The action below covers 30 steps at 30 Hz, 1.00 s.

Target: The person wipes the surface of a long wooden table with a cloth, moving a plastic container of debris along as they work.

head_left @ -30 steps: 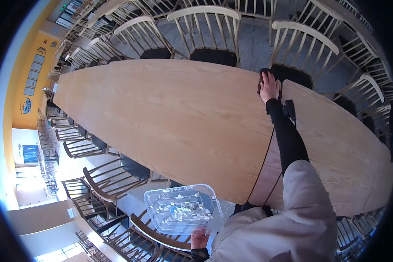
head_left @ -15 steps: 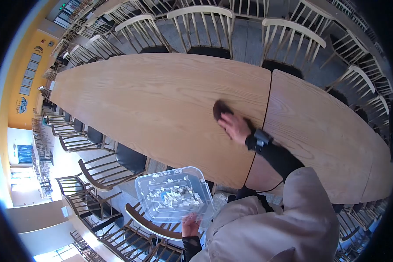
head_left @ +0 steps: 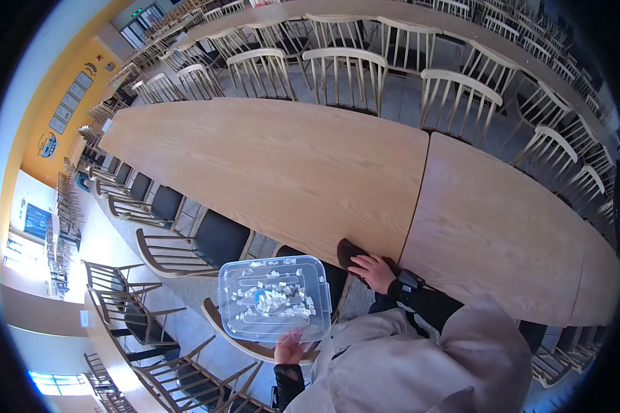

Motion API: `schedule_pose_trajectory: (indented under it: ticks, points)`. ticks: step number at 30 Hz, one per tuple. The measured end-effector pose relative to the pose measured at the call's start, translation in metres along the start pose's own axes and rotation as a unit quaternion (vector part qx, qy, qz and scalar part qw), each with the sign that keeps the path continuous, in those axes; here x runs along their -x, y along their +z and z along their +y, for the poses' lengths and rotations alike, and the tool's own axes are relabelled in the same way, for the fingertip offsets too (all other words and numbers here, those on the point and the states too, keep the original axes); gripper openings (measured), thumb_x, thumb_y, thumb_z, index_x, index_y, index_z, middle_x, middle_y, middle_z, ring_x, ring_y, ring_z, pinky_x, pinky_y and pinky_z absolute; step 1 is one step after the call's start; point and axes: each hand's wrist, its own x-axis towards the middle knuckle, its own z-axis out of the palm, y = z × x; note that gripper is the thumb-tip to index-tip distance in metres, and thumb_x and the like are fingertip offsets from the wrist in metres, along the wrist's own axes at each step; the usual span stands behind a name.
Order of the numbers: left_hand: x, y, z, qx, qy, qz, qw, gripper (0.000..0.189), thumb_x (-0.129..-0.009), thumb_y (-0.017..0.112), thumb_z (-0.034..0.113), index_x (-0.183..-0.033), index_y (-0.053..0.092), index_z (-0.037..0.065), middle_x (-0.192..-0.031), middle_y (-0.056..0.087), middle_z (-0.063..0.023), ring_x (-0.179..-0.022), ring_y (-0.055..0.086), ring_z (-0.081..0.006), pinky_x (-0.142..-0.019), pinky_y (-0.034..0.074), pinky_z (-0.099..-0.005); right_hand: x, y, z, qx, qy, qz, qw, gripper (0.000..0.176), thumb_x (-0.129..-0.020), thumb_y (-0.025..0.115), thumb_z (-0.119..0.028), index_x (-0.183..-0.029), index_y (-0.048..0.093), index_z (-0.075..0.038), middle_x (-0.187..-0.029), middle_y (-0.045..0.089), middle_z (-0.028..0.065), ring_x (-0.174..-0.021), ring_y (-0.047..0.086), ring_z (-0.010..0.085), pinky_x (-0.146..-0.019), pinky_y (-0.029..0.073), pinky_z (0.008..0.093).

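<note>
My left hand (head_left: 291, 346) grips the near edge of a clear plastic container (head_left: 225, 282), held out beside the table. Inside it lie many small white scraps (head_left: 279, 300) and a small blue piece (head_left: 260, 297). At the near edge of the wooden table (head_left: 275, 158), my right hand (head_left: 373, 272) presses on a dark brown cloth (head_left: 350, 252), fingers over it. Part of the cloth is hidden under that hand. A black band with a grey device (head_left: 411, 278) sits on my right wrist.
Chairs with pale spindle backs (head_left: 344, 62) line the far side. Dark-seated chairs (head_left: 217, 239) stand along the near side, one (head_left: 238, 341) just under the container. A seam (head_left: 417, 196) divides the tabletop. More tables (head_left: 227, 27) stand behind.
My right hand has drawn the cloth across the tabletop toward me, from the middle to the near edge. My left hand still holds the container, nearly in place. The view has shifted slightly.
</note>
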Motion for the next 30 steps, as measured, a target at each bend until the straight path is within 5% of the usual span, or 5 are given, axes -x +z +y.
schedule_pose_trajectory:
  ticks: [7,12,15,21,30]
  points:
    - [-0.028,-0.047,0.016,-0.032,-0.087,0.007,0.996,0.013,-0.078,0.051,-0.003,-0.085,0.055,0.007,-0.098,0.06,-0.0115,-0.098,0.056,-0.0295,-0.078,0.047,-0.052,0.016,-0.005,0.003,0.068,0.204,0.122,0.969,0.041,-0.075,0.051,-0.005,-0.116,0.051,-0.012,-0.125,0.045,0.0124,-0.116,0.041,0.0306,-0.097,0.03,0.0445]
    - [-0.021,-0.032,0.022,-0.087,-0.068,0.003,0.994,0.009,-0.079,0.05,-0.003,-0.08,0.053,0.006,-0.099,0.058,-0.0135,-0.096,0.056,-0.0286,-0.081,0.046,-0.0537,-0.011,0.009,0.028,0.112,0.279,0.108,0.948,0.047,-0.08,0.051,-0.011,-0.126,0.041,-0.016,-0.131,0.039,0.0108,-0.123,0.034,0.0281,-0.1,0.026,0.0488]
    - [-0.03,-0.045,0.013,-0.052,-0.058,0.005,0.997,0.012,-0.079,0.053,0.001,-0.09,0.057,0.005,-0.099,0.06,-0.0111,-0.096,0.057,-0.0277,-0.078,0.047,-0.0533,-0.012,0.0,0.026,0.111,0.271,0.101,0.951,0.048,-0.08,0.052,-0.011,-0.126,0.04,-0.015,-0.132,0.038,0.0117,-0.123,0.033,0.0289,-0.099,0.026,0.0488]
    - [-0.018,-0.024,0.005,-0.01,-0.023,0.031,0.999,0.01,-0.079,0.052,-0.001,-0.084,0.056,0.007,-0.094,0.061,-0.0122,-0.095,0.057,-0.0278,-0.079,0.047,-0.0546,-0.046,0.018,-0.003,0.106,0.258,0.039,0.959,0.052,-0.077,0.054,-0.015,-0.127,0.04,-0.015,-0.136,0.031,0.0144,-0.126,0.029,0.0305,-0.099,0.023,0.0533]
    - [-0.005,-0.004,0.009,-0.002,-0.001,0.062,0.998,0.013,-0.078,0.048,-0.006,-0.082,0.055,0.005,-0.092,0.06,-0.0134,-0.093,0.057,-0.0292,-0.078,0.048,-0.0548,-0.178,0.098,-0.033,0.035,0.056,0.069,0.995,0.04,-0.078,0.048,-0.02,-0.118,0.052,-0.019,-0.132,0.039,0.0096,-0.123,0.036,0.0252,-0.098,0.026,0.0485]
